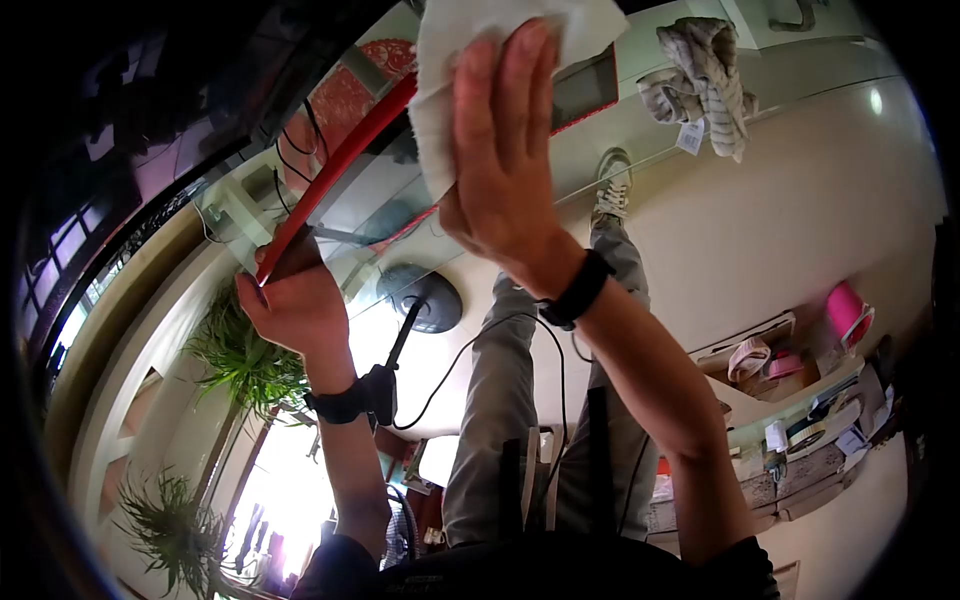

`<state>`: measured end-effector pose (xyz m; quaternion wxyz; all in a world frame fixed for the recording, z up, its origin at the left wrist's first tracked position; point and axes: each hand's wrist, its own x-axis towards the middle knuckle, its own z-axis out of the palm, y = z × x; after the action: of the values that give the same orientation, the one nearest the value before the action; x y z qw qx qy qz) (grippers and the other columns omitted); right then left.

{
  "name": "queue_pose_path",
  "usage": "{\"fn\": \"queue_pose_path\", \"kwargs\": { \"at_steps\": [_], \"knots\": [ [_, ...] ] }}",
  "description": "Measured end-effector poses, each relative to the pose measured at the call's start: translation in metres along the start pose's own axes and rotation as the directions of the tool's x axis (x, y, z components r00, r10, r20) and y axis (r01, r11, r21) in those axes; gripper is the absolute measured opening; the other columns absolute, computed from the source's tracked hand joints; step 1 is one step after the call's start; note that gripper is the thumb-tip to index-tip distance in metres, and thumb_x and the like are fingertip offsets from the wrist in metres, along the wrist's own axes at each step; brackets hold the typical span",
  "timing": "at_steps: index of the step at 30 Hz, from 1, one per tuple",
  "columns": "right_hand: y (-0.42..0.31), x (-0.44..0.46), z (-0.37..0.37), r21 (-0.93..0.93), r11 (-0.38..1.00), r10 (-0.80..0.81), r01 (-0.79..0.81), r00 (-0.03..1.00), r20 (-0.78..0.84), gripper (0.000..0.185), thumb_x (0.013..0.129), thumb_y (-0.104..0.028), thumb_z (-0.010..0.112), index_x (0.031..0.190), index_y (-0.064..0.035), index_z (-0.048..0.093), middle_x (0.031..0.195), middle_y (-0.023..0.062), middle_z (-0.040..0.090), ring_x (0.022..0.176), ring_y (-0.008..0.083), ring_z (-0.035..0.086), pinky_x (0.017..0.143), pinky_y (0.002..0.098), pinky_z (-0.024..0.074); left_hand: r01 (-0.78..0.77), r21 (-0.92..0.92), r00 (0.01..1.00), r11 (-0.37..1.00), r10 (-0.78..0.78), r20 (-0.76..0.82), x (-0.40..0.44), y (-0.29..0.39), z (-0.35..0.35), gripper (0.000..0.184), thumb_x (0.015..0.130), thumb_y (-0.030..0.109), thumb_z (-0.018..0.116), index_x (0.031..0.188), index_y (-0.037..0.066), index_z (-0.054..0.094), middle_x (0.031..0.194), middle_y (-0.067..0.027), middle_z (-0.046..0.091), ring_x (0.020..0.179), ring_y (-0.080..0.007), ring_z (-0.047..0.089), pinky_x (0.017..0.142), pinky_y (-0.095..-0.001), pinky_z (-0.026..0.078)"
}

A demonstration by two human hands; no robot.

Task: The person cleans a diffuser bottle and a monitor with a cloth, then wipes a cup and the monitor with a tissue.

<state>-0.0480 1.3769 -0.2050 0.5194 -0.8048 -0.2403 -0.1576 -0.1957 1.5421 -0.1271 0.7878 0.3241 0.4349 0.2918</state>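
My left hand (300,300) is closed on the lower end of a long red-edged object (335,175), whose full shape I cannot make out. My right hand (505,165) lies over a white cloth (435,125), fingers stretched along it and its thumb side pressed to the cloth. The cloth meets the upper end of the red edge. Beneath both hands is a glass tabletop (570,180). Black bands circle both wrists.
A crumpled striped grey cloth (705,85) with a tag lies on the glass at the upper right. Green plants (245,350) stand at the left. Below is a round dark base (422,298). Pink slippers (848,315) and a cluttered shelf (800,450) are at the right.
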Motion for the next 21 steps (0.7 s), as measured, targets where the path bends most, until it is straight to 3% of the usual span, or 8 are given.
{"fn": "queue_pose_path", "kwargs": {
  "at_steps": [6, 9, 10, 13, 14, 17, 18, 21],
  "knots": [
    [-0.052, -0.029, 0.034, 0.067, 0.991, 0.114, -0.116, 0.993, 0.033, 0.067, 0.082, -0.009, 0.057, 0.146, -0.0064, 0.039, 0.155, 0.0217, 0.029, 0.142, 0.0401, 0.03, 0.115, 0.0506, 0.0245, 0.031, 0.023, 0.999, 0.999, -0.031, 0.036, -0.002, 0.003, -0.012, 0.041, 0.098, 0.042, 0.043, 0.102, 0.007, 0.065, 0.111, -0.0107, 0.067, 0.112, -0.0247, 0.057, 0.108, -0.0381, 0.033],
    [-0.073, -0.05, 0.044, 0.059, 0.996, 0.063, -0.071, 0.99, 0.127, 0.063, 0.084, -0.011, 0.058, 0.145, -0.008, 0.042, 0.154, 0.0178, 0.033, 0.142, 0.0355, 0.032, 0.116, 0.0478, 0.025, 0.032, 0.075, 0.999, 0.997, -0.033, 0.014, -0.002, 0.002, -0.012, 0.042, 0.099, 0.041, 0.042, 0.109, 0.007, 0.063, 0.117, -0.011, 0.065, 0.117, -0.0252, 0.055, 0.107, -0.0381, 0.035],
    [-0.079, -0.058, 0.045, 0.067, 0.997, 0.035, -0.048, 0.984, 0.177, 0.064, 0.079, -0.009, 0.057, 0.141, -0.0049, 0.046, 0.151, 0.0181, 0.037, 0.137, 0.0366, 0.038, 0.114, 0.0487, 0.0288, 0.03, 0.099, 1.0, 0.995, -0.03, -0.006, -0.003, 0.002, -0.011, 0.042, 0.099, 0.041, 0.042, 0.111, 0.006, 0.062, 0.119, -0.0111, 0.064, 0.119, -0.0253, 0.054, 0.107, -0.0383, 0.035],
    [-0.095, -0.08, 0.051, 0.179, 0.984, -0.035, -0.02, 0.953, 0.3, 0.066, 0.077, -0.011, 0.058, 0.142, -0.0077, 0.046, 0.15, 0.0125, 0.04, 0.136, 0.0295, 0.041, 0.114, 0.0443, 0.0298, 0.054, 0.16, 0.994, 0.986, -0.038, -0.1, -0.008, 0.006, -0.005, 0.044, 0.099, 0.039, 0.039, 0.119, 0.005, 0.059, 0.126, -0.0119, 0.06, 0.122, -0.0266, 0.053, 0.106, -0.0391, 0.037],
    [-0.098, -0.088, 0.055, 0.197, 0.98, -0.056, -0.009, 0.946, 0.32, 0.067, 0.077, -0.011, 0.057, 0.143, -0.0103, 0.045, 0.151, 0.0076, 0.04, 0.136, 0.023, 0.041, 0.114, 0.0413, 0.0306, 0.07, 0.22, 0.996, 0.973, -0.054, -0.077, -0.009, 0.008, -0.003, 0.045, 0.1, 0.038, 0.036, 0.125, 0.006, 0.055, 0.13, -0.0114, 0.057, 0.121, -0.0259, 0.053, 0.106, -0.038, 0.039],
    [-0.101, -0.107, 0.058, 0.297, 0.955, -0.144, 0.02, 0.903, 0.404, 0.068, 0.078, -0.011, 0.056, 0.145, -0.0107, 0.042, 0.152, 0.007, 0.038, 0.137, 0.0218, 0.04, 0.114, 0.041, 0.031, 0.039, 0.309, 0.998, 0.95, -0.024, -0.053, 0.001, 0.014, -0.023, 0.044, 0.102, 0.038, 0.035, 0.125, 0.006, 0.054, 0.128, -0.0105, 0.057, 0.119, -0.0238, 0.054, 0.106, -0.0361, 0.038],
    [-0.1, -0.11, 0.055, 0.284, 0.958, -0.174, 0.042, 0.87, 0.461, 0.07, 0.078, -0.01, 0.056, 0.145, -0.0098, 0.039, 0.153, 0.006, 0.036, 0.139, 0.0218, 0.037, 0.115, 0.0409, 0.0307, -0.004, 0.383, 0.968, 0.924, 0.1, -0.232, -0.006, 0.007, -0.005, 0.046, 0.103, 0.04, 0.031, 0.124, 0.006, 0.054, 0.127, -0.0092, 0.058, 0.117, -0.0219, 0.055, 0.105, -0.0359, 0.038],
    [-0.099, -0.114, 0.047, 0.378, 0.926, -0.202, 0.001, 0.845, 0.495, 0.072, 0.078, -0.008, 0.056, 0.147, -0.0084, 0.036, 0.156, 0.0072, 0.032, 0.137, 0.023, 0.04, 0.116, 0.0396, 0.0315, 0.028, 0.396, 0.995, 0.918, 0.01, -0.094, 0.003, 0.019, -0.028, 0.048, 0.103, 0.041, 0.028, 0.124, 0.007, 0.054, 0.125, -0.0086, 0.058, 0.116, -0.0217, 0.055, 0.105, -0.0356, 0.038]
  ]
}}
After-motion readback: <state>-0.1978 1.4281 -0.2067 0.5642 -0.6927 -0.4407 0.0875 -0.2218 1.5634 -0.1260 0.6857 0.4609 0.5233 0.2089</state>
